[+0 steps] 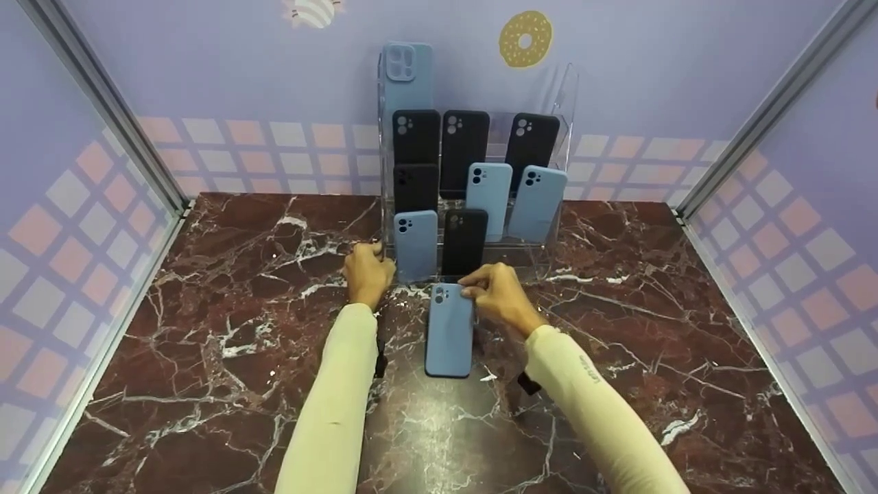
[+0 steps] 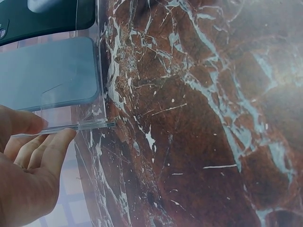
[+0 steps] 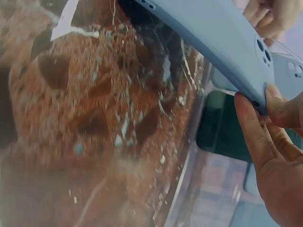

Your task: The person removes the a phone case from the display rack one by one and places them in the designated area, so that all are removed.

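A light blue phone case [image 1: 450, 333] is held by its upper right corner between the thumb and fingers of my right hand [image 1: 504, 296]. In the right wrist view that pinch on the blue case [image 3: 227, 42] shows closely, the case tilted above the table. My left hand [image 1: 369, 276] grips the left side edge of a clear acrylic display stand [image 1: 542, 264]. The left wrist view shows the thumb and fingers on either side of the clear panel [image 2: 94, 126]. Just right of that hand, another blue case [image 1: 416, 247] leans in the front tier, beside a black case [image 1: 465, 243].
Higher tiers hold more black cases [image 1: 466, 144] and blue cases [image 1: 538, 206]. A larger blue case [image 1: 411, 86] stands at the back left. The dark red marbled table [image 1: 226, 384] lies between patterned wall panels [image 1: 226, 55].
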The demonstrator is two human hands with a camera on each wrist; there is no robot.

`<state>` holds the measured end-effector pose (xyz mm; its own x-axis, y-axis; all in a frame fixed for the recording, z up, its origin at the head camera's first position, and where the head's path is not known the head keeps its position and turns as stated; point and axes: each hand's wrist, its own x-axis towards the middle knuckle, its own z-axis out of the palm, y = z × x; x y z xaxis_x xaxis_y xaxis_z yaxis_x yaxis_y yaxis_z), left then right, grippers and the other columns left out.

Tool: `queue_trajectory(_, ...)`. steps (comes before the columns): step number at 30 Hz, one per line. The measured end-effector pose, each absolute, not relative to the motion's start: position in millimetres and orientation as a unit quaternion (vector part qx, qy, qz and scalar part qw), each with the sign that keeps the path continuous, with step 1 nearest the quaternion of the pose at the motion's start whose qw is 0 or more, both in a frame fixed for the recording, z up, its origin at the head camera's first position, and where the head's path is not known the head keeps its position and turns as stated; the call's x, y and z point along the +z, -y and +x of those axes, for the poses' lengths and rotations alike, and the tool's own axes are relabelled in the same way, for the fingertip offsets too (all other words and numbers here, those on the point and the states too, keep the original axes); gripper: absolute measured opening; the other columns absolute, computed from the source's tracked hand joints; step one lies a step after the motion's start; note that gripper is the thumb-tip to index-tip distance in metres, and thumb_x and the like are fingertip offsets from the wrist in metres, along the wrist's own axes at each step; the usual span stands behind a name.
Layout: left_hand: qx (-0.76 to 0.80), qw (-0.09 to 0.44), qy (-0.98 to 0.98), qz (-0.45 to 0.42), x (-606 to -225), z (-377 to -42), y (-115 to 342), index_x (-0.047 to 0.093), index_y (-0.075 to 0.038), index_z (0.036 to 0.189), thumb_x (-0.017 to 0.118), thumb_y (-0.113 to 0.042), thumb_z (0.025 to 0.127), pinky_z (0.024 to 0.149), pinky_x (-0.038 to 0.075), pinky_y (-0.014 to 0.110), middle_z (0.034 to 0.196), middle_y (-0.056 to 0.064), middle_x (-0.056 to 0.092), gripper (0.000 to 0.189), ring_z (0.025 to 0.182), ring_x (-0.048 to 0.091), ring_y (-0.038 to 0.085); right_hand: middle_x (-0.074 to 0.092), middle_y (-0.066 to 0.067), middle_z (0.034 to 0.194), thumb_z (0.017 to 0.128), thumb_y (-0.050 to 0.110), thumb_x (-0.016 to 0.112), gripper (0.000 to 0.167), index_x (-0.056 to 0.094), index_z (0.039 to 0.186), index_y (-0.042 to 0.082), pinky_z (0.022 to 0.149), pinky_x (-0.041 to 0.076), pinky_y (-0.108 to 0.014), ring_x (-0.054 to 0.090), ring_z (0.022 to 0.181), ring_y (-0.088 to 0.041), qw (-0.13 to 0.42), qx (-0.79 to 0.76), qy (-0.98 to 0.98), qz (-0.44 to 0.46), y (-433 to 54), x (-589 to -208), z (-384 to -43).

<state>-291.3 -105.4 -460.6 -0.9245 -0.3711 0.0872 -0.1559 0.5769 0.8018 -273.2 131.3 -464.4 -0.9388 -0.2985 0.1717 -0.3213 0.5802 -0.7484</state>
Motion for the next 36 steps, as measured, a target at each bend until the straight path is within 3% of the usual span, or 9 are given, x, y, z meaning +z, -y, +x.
queue_trajectory(7, -0.440, 0.113, 0.876, 0.163, -462, -291, 106, 0.075, -0.009, 0.120, 0.064, -0.005, 0.082, 0.103, 0.043, 0.051, 0.116, 0.018, 0.073, 0.040, 0.114, 0.064, 0.043, 0.077, -0.010, 0.093, 0.086, -0.001, 0.076, 0.012, 0.080, 0.097, 0.001, 0.070, 0.058, -0.034, 0.070, 0.077, -0.019, 0.004, 0.416, 0.895, 0.158, -112, -479, -278)
queue_trajectory(19, -0.447, 0.119, 0.873, 0.153, -464, -290, 106, 0.076, -0.008, 0.119, 0.062, -0.005, 0.082, 0.103, 0.042, 0.052, 0.116, 0.016, 0.073, 0.039, 0.116, 0.063, 0.040, 0.077, -0.008, 0.092, 0.087, 0.000, 0.073, 0.013, 0.080, 0.097, 0.003, 0.075, 0.058, -0.036, 0.070, 0.079, -0.018, 0.010, 0.399, 0.906, 0.142, -87, -495, -279)
queue_trajectory(27, -0.447, 0.121, 0.873, 0.152, -465, -291, 107, 0.074, -0.008, 0.121, 0.062, -0.005, 0.083, 0.103, 0.043, 0.051, 0.120, 0.015, 0.072, 0.041, 0.117, 0.063, 0.040, 0.077, -0.010, 0.093, 0.087, 0.002, 0.074, 0.012, 0.080, 0.097, 0.002, 0.070, 0.056, -0.034, 0.063, 0.074, -0.016, 0.005, 0.388, 0.912, 0.137, -79, -503, -279)
queue_trajectory(36, -0.447, 0.120, 0.873, 0.155, -464, -291, 108, 0.076, -0.009, 0.119, 0.063, -0.004, 0.081, 0.101, 0.044, 0.051, 0.118, 0.016, 0.073, 0.041, 0.113, 0.065, 0.041, 0.077, -0.011, 0.091, 0.087, 0.000, 0.073, 0.011, 0.079, 0.096, 0.001, 0.079, 0.058, -0.038, 0.070, 0.084, -0.022, 0.025, 0.400, 0.904, 0.150, -72, -512, -277)
